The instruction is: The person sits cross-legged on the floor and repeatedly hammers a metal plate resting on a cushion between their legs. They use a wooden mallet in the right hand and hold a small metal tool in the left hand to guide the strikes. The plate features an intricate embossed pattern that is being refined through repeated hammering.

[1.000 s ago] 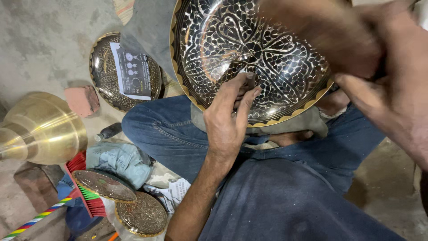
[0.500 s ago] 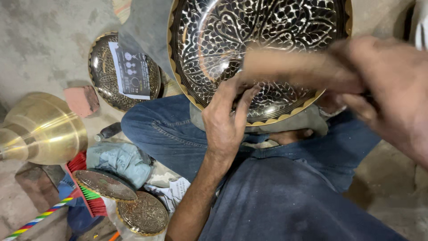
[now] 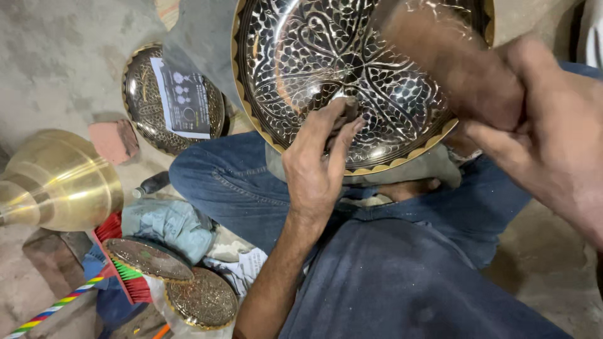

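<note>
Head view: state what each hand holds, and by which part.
The left hand pinches a small dark tool near its tip against the engraved brass plate. The right hand grips a blurred wooden piece by its lower end.

Brass vessel (image 3: pixel 59 179), brick (image 3: pixel 113 140), small engraved plates (image 3: pixel 201 298) nearby.

Rough grey concrete floor (image 3: pixel 56 56), dusty, dim even light

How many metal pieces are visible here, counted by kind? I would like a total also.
Engraved round plates: 4 (big plate on the lap, plate under a paper, two small ones)
Plain brass vessels: 1
Tools in hands: 2 (left hand punch, right hand blurred hammer)
Total: 7
</note>
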Available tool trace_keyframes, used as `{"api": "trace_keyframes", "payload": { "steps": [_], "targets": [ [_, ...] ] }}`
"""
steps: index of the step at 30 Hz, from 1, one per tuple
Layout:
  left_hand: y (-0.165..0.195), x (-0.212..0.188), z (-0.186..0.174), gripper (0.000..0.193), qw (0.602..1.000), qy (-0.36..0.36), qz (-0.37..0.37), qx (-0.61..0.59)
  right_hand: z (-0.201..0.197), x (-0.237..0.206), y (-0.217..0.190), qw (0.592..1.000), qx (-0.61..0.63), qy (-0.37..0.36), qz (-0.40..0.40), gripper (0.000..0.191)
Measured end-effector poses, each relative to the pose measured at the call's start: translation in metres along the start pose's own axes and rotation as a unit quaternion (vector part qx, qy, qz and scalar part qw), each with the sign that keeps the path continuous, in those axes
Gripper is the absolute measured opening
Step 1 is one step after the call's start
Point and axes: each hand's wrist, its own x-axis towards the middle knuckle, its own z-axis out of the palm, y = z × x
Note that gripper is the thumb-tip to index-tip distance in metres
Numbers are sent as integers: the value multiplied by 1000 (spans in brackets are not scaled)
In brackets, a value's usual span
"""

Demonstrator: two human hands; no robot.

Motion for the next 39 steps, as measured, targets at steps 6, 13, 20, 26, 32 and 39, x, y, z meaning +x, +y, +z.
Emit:
{"api": "trace_keyframes", "payload": {
  "steps": [6, 13, 20, 26, 32, 39],
  "targets": [
    [2, 2, 0, 32, 1000, 2, 6, 1, 10, -6, 10, 998, 56, -23, 23, 48],
    [5, 2, -1, 31, 1000, 2, -7, 6, 22, -15, 20, 990, 141, 26, 10, 45],
    [4, 2, -1, 30, 1000, 8, 11, -1, 8, -8, 12, 999, -35, -13, -24, 52],
    [0, 3, -2, 29, 999, -10, -16, 40, 5, -7, -1, 997, 52, 6, -55, 46],
    [1, 3, -3, 31, 1000, -3, 8, 30, 11, -13, 11, 972, -224, -48, -52, 36],
    [7, 4, -5, 30, 1000, 5, 11, 16, 13, -13, 11, 998, -20, 36, -46, 33]
  ]
}}
